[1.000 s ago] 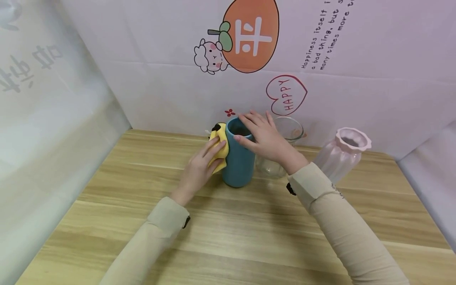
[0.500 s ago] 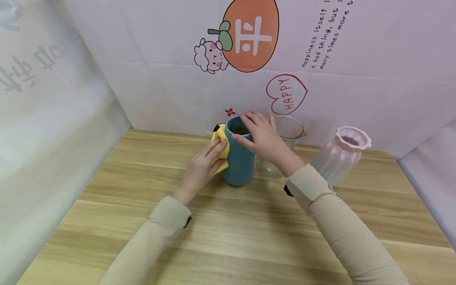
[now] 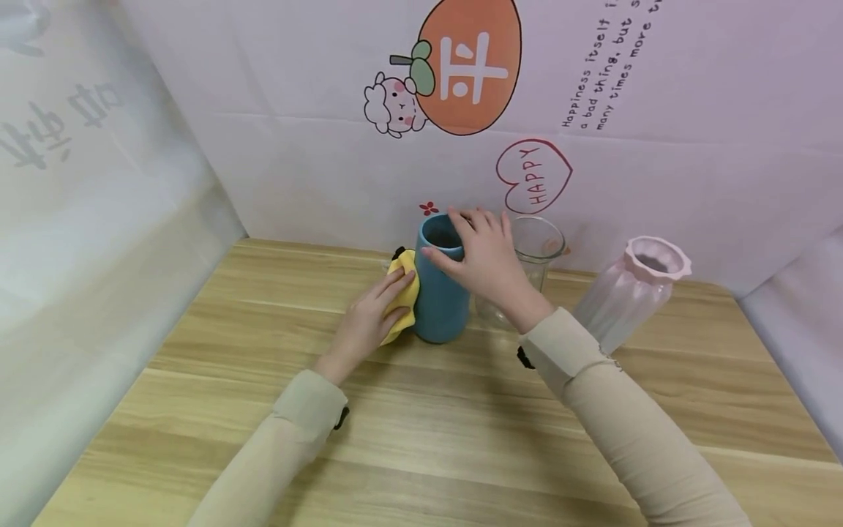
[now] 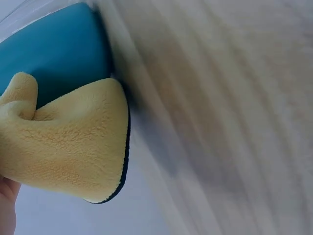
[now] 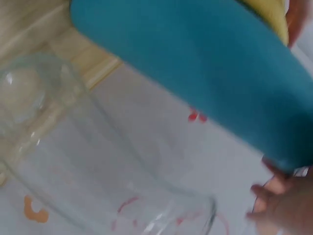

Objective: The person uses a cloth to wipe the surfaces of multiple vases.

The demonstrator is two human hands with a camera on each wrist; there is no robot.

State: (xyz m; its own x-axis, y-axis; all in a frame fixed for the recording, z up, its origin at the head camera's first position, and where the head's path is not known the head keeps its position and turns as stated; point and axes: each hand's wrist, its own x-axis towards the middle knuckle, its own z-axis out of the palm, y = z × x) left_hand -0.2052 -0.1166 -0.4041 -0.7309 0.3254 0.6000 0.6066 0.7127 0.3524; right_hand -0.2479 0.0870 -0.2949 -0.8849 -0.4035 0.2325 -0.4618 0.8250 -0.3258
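A blue vase (image 3: 443, 300) stands upright on the wooden table, its dark mouth facing up. At its left side my left hand (image 3: 365, 322) holds a yellow cloth (image 3: 403, 296) against the wall of the vase. Fleecy and dark-edged, the cloth (image 4: 73, 142) lies folded and touches the blue surface in the left wrist view. My right hand (image 3: 490, 260) grips the vase at its top, thumb on the near side of the rim and fingers at the far side. In the right wrist view the vase (image 5: 195, 63) slants across the top, fingertips at its rim.
Just right of the blue vase is a clear glass vase (image 3: 538, 245), partly hidden by the right hand. Farther right stands a pink-and-white fluted vase (image 3: 622, 300), close to the right sleeve. A printed white backdrop (image 3: 316, 168) rises behind the wooden table (image 3: 421, 454).
My left hand and the yellow cloth have slid down along the left side of the blue vase. The right hand has shifted slightly at the rim, and the vase stays in place.
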